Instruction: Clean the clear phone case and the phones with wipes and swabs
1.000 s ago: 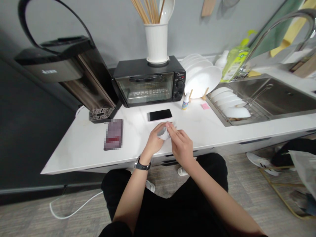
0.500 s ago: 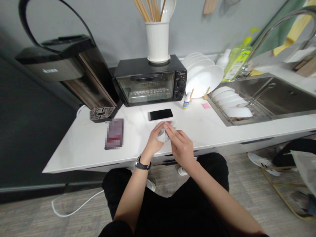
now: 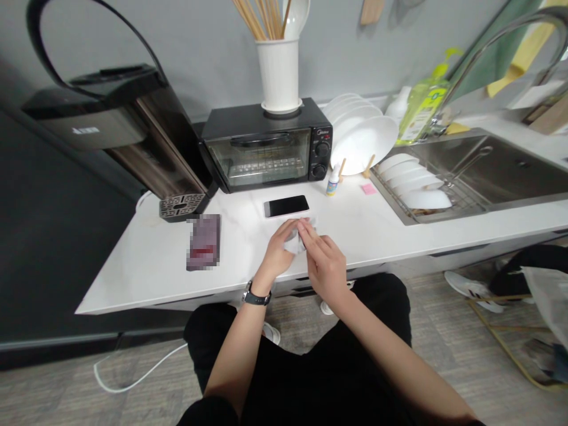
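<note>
Over the white counter (image 3: 146,260) my left hand (image 3: 277,251) and my right hand (image 3: 326,263) meet around a small white crumpled piece, a wipe or tissue (image 3: 293,242). Both hands pinch it at the fingertips, and most of it is hidden by my fingers. A black phone (image 3: 286,206) lies face up just beyond my fingers, apart from them. A watch sits on my left wrist.
A black toaster oven (image 3: 264,148) stands behind the phone with a white utensil holder (image 3: 278,74) on top. A dark card-like object (image 3: 204,241) lies left; a small bottle (image 3: 332,183), plates (image 3: 364,142) and a sink (image 3: 497,171) are right. A water dispenser (image 3: 119,130) stands at back left.
My hands stay in nearly the same spot, with the fingers shifting slightly on the white piece. The view moved a little.
</note>
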Demonstrator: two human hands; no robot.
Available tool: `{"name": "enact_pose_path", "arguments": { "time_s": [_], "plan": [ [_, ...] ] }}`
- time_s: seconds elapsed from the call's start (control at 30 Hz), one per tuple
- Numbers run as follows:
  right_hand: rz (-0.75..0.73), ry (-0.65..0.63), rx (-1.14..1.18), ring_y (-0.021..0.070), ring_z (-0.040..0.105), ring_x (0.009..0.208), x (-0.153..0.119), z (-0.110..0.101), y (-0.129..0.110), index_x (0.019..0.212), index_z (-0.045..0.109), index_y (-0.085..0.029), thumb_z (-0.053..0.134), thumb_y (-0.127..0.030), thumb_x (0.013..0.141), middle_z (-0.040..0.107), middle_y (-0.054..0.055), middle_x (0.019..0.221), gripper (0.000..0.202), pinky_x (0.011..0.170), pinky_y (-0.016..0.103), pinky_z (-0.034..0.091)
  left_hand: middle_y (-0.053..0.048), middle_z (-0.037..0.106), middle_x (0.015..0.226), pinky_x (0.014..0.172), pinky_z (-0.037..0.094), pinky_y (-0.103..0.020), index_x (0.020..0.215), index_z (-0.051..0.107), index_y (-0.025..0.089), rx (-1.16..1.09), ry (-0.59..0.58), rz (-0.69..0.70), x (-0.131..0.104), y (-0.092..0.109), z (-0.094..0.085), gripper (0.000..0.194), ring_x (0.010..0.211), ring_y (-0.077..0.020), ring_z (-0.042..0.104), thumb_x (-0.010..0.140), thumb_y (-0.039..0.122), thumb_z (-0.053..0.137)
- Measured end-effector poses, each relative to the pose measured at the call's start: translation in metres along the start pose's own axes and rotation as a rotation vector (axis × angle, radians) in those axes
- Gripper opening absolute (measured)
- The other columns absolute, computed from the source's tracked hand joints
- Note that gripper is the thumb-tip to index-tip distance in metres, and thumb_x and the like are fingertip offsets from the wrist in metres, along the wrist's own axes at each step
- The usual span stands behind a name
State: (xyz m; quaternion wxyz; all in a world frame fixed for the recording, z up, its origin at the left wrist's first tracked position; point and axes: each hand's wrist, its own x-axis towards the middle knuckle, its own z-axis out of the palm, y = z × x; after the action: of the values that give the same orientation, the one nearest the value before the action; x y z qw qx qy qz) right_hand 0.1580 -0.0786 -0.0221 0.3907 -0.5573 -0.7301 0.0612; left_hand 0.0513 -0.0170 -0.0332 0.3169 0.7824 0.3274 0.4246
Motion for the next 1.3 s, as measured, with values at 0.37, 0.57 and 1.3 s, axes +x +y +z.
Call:
{"name": "enact_pose_path", "arguments": {
  "time_s": [0.37,0.57,1.3],
  "plan": [
    [0.02,0.043,-0.03,0.0177,0.039,0.094,0.013,-0.003,0.021,0.117,0.019,-0.029,0.025,-0.003,0.073,0.031,-0.004,0.117,0.051,0.077,0.035,0.037,-0.003,0.041,0.108,0.089,0.031,-0.033,0.102,0.04,0.02,0.051,0.0,-0.013,0.0,-0.008,0.002,0.042,0.1,-0.0157,0.037,0.065,0.0,0.037],
    [-0.013,-0.006,-0.019,0.0171,0.038,0.096,0.002,0.0,0.003,0.118,0.017,-0.029,0.025,-0.003,0.073,0.032,-0.004,0.116,0.052,0.078,0.034,0.037,-0.006,0.042,0.108,0.089,0.03,-0.034,0.104,0.038,0.016,0.017,0.002,0.008,-0.001,-0.001,0.001,0.039,0.101,-0.0161,0.036,0.067,0.002,0.037],
    [-0.119,-0.032,-0.017,0.0178,0.042,0.092,0.0,-0.002,0.007,0.117,0.021,-0.028,0.028,-0.003,0.072,0.038,-0.004,0.113,0.052,0.076,0.032,0.04,-0.006,0.043,0.107,0.087,0.031,-0.033,0.105,0.037,0.016,0.036,-0.023,0.018,-0.001,0.004,0.002,0.039,0.1,-0.0148,0.038,0.067,0.004,0.039]
  ]
}}
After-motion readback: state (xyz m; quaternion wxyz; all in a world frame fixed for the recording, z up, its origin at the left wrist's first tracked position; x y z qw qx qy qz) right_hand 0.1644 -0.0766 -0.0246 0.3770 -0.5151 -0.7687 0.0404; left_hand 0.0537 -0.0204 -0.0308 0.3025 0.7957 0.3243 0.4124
